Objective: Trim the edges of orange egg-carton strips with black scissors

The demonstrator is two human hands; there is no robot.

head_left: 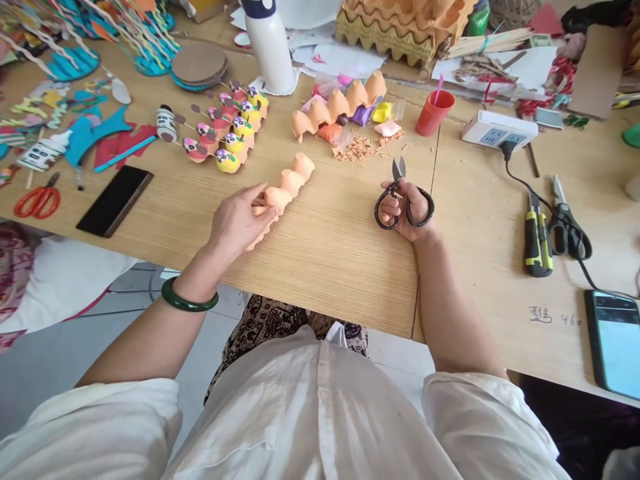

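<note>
My left hand (239, 220) rests on the near end of an orange egg-carton strip (290, 181) lying on the wooden table (330, 247), fingers curled over it. A green bangle sits on that wrist. My right hand (407, 212) holds small black scissors (400, 193) by the loops, blades closed and pointing away from me. The scissors are a hand's width to the right of the strip and do not touch it.
Behind lie another orange carton piece (340, 103), orange cuttings (363, 147), painted carton figures (227, 137), a red cup (434, 112), a white bottle (270, 47), a power strip (497, 130). Black phone (115, 200) and red scissors (37, 200) left; cutters (537, 237), a phone (615, 343) right.
</note>
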